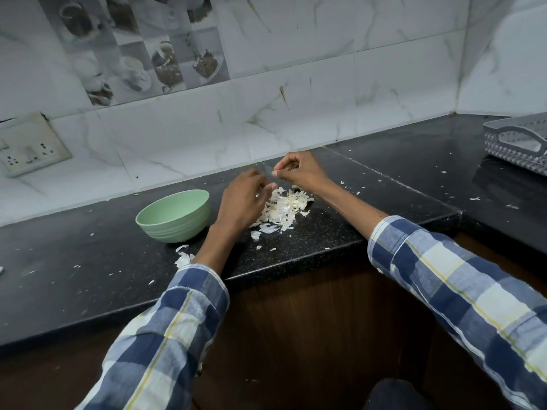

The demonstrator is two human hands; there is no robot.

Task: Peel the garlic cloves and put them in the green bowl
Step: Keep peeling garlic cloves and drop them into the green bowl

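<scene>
while blur hides both grips, left hand and right hand over peels, beside green bowl.

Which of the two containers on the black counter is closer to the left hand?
The pale green round bowl, just beside the left hand; the grey perforated plastic basket stands far right.

Green bowl upright on counter, garlic skins piled beside (right).

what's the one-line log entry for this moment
left hand over peel pile | right hand fingers curled, contents unclear | green bowl left of pile | phase: peeling
</scene>
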